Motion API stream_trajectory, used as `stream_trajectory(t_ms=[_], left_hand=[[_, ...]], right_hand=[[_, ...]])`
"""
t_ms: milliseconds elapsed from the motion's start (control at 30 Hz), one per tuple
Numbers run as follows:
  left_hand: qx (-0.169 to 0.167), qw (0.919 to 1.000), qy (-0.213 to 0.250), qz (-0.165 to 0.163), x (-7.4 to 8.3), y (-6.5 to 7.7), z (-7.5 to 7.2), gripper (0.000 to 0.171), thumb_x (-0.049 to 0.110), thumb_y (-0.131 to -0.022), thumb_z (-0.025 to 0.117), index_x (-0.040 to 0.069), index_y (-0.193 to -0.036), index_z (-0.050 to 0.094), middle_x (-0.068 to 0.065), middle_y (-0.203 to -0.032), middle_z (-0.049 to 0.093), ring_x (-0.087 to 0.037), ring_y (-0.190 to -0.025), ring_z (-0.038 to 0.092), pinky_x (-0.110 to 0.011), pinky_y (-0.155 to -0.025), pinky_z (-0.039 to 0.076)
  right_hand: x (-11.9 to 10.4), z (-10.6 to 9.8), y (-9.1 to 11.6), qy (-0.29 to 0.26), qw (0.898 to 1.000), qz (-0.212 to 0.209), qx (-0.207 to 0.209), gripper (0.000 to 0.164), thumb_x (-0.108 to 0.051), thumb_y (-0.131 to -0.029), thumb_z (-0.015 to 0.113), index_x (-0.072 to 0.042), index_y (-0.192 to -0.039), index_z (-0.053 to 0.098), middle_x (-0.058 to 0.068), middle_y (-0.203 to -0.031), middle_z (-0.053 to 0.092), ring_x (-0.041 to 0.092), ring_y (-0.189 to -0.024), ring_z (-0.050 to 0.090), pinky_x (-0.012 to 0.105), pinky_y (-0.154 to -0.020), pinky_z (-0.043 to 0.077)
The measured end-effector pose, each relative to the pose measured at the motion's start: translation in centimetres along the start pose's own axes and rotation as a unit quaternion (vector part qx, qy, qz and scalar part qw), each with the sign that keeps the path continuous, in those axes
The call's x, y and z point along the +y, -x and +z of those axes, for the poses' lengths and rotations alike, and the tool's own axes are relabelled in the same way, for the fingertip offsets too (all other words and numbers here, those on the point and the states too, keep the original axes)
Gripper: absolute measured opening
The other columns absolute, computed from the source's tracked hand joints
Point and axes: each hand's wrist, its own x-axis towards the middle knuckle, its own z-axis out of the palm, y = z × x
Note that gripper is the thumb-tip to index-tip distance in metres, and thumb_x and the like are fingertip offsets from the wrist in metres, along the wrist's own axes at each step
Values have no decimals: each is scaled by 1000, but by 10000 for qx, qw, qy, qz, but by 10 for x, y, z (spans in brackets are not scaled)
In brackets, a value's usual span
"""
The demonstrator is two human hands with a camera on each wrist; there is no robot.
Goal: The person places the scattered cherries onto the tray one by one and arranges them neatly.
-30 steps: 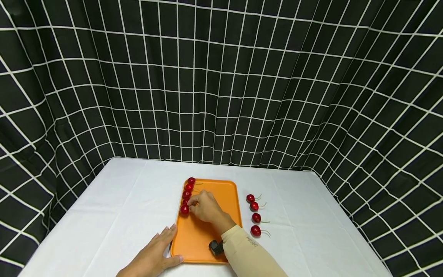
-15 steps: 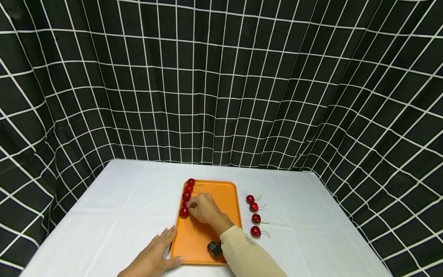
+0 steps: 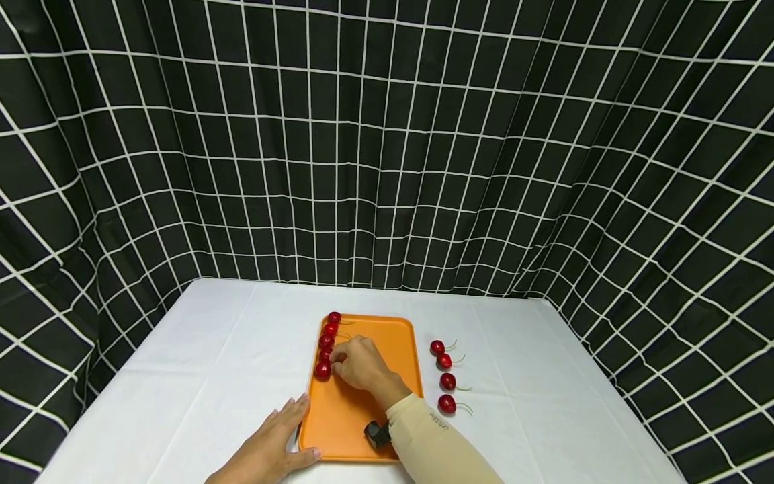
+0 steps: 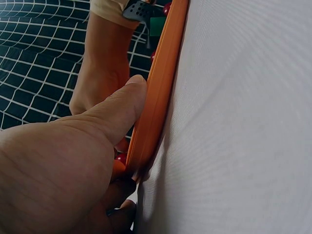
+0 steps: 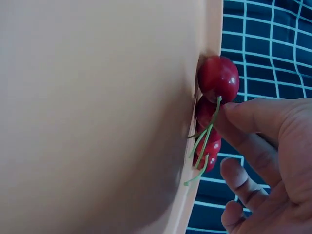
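A row of several red cherries [image 3: 322, 370] with green stems lies along the left side of an orange tray [image 3: 387, 331]. My right hand [image 3: 361, 366] reaches over the tray and pinches at the near end of this row. In the right wrist view, thumb and forefinger meet at a cherry [image 5: 205, 111] just behind the nearest cherry [image 5: 219, 78]; the grip is partly hidden by stems. My left hand [image 3: 272, 435] rests spread at the tray's near-left corner, its thumb on the near edge and its straight fingers along the left side.
Several more cherries [image 3: 447, 404] lie in a loose line on the white tablecloth [image 3: 532, 403], right of the tray. A black grid-patterned curtain [image 3: 375, 168] encloses the back and both sides. A black wrist device [image 3: 377, 435] hangs below my right cuff.
My right hand shifts only slightly at the row, and the two nearest cherries move a little with it. My left hand keeps its place by the tray.
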Motion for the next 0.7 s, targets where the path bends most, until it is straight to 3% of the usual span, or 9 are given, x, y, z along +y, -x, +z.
stream_trajectory(t_ms=[200,400,567,700], left_hand=[[43,10000,-40,12,0,0,1,99,57,-78,71,-7,-144,37,-22,-151,31,-46,-138,22,-63,-109,12],[46,10000,-74,-38,-3,2,0,101,60,-77,69,-7,-145,35,-21,-152,29,-45,-138,21,-63,-109,12],[72,9999,-81,-13,-3,2,0,99,59,-78,69,-6,-145,35,-20,-152,28,-44,-139,20,-63,-109,11],[85,9999,-70,-27,-1,1,1,99,58,-79,69,-6,-146,34,-20,-153,28,-44,-139,20,-62,-109,11]], right_hand=[[2,-12,0,-275,9996,-51,46,5,-16,-83,75,-20,-85,77,-16,-75,58,11,-80,51,22,-68,44],[-9,-45,4,-978,9948,-210,192,7,-15,-86,73,-14,-93,76,-15,-82,65,16,-89,57,30,-76,49],[-15,-79,17,-1167,9887,-536,779,7,-16,-85,76,-17,-91,76,-15,-82,66,11,-84,53,34,-73,48],[-12,-105,35,-1327,9784,-812,1361,10,-12,-82,79,-18,-90,77,-13,-82,66,8,-77,49,29,-57,41]])
